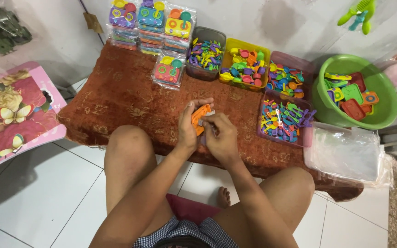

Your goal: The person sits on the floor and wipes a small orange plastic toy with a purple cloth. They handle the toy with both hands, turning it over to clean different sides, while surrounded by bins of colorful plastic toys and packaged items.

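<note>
While my left hand [188, 131] and right hand [220, 137] clasp the orange toy tray [200, 117], just beside the purple bin [305, 140], it seems light, stiff; I'd pinch its edges.

Orange plastic toy piece [200, 117]: flat, roughly rectangular, with cutout openings. Tilted, long axis running diagonally. Held up off the brown patterned cloth [125, 98], above its near edge at about mid-width. Left hand [188, 128] grips its lower-left side, right hand [220, 136] pinches its lower-right end. Partly hidden by fingers.

White tiled floor [37, 197], pale wall [272, 23], rust-red rug [125, 96]
</note>
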